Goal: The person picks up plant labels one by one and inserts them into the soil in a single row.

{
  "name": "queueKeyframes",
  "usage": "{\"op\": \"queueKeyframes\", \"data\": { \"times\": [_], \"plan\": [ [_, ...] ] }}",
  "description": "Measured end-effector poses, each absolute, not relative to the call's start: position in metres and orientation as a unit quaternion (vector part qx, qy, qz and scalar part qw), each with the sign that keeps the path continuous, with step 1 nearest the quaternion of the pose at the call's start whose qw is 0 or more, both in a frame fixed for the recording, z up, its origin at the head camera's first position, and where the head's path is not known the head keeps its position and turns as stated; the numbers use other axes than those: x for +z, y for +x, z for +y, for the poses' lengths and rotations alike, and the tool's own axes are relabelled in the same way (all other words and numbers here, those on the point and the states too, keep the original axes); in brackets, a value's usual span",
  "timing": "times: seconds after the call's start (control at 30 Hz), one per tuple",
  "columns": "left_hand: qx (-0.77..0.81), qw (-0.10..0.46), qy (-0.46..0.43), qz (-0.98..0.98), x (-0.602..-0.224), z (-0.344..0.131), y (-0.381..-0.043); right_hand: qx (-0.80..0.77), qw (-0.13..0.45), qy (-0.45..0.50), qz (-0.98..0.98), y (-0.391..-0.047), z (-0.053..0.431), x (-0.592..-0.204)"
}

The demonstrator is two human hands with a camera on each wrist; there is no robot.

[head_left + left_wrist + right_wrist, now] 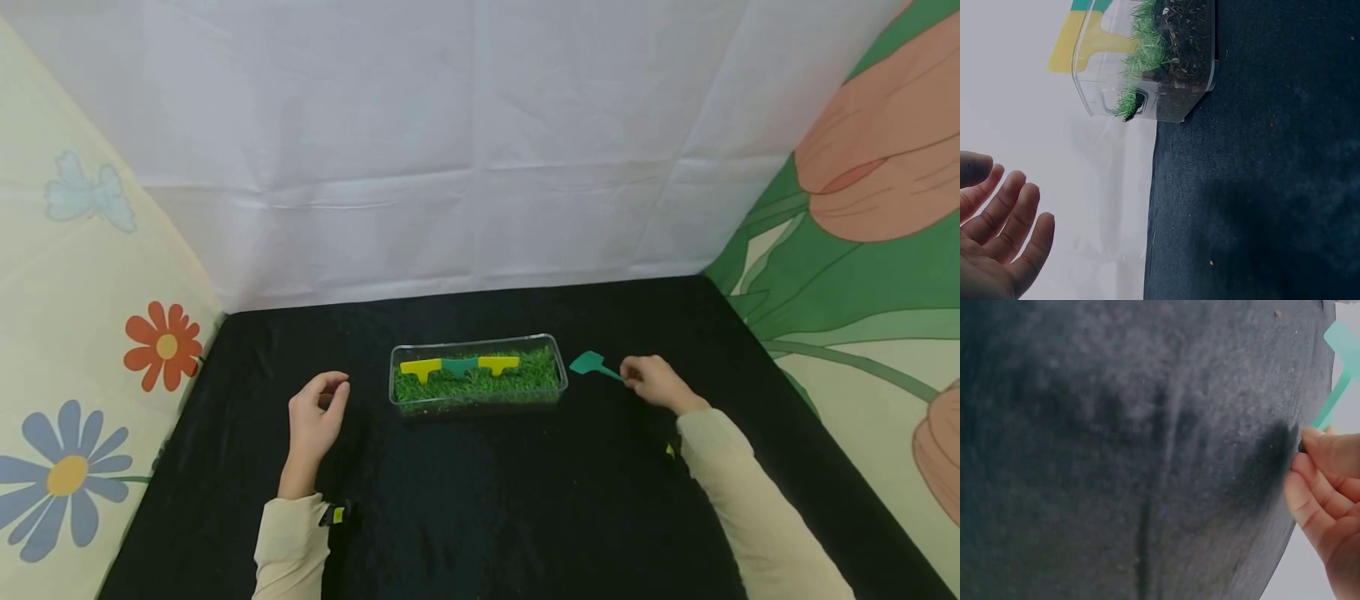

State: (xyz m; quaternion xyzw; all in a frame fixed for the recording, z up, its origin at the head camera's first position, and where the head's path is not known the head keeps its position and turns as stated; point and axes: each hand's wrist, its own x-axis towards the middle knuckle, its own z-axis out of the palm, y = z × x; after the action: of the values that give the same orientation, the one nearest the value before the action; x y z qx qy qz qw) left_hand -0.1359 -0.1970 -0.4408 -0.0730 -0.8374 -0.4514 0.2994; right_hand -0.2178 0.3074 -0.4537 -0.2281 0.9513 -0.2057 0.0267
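Observation:
My right hand [657,383] pinches the thin stem of a green plant label [587,362] between thumb and fingers, its broad head pointing left toward the planter. In the right wrist view the green label [1333,400] rises from the fingertips. A clear plastic box [480,398] of soil and green grass [525,377] lies in the middle of the table. Two yellow T-shaped labels [422,367] stand in the grass with a green label [459,365] between them. Left of the box, my left hand [315,417] hovers with loosely bent fingers and nothing in it.
Black cloth [480,500] covers the table. A white cloth [465,167] hangs behind it, and flower-patterned panels stand at the left [82,333] and right. Each wrist wears a dark strap with a yellow mark.

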Motion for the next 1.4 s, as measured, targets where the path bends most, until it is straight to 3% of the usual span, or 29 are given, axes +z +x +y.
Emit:
{"op": "queueKeyframes", "data": {
  "times": [0.5,1.4],
  "plan": [
    [-0.462,0.297,-0.092,-0.831,-0.438,-0.192,-0.137,-0.238,-0.025,-0.217,0.946,-0.214,0.296,-0.438],
    [-0.464,0.3,-0.126,-0.824,-0.431,-0.175,-0.147,-0.266,-0.106,-0.29,0.913,-0.208,0.249,-0.399]
  ]
}}
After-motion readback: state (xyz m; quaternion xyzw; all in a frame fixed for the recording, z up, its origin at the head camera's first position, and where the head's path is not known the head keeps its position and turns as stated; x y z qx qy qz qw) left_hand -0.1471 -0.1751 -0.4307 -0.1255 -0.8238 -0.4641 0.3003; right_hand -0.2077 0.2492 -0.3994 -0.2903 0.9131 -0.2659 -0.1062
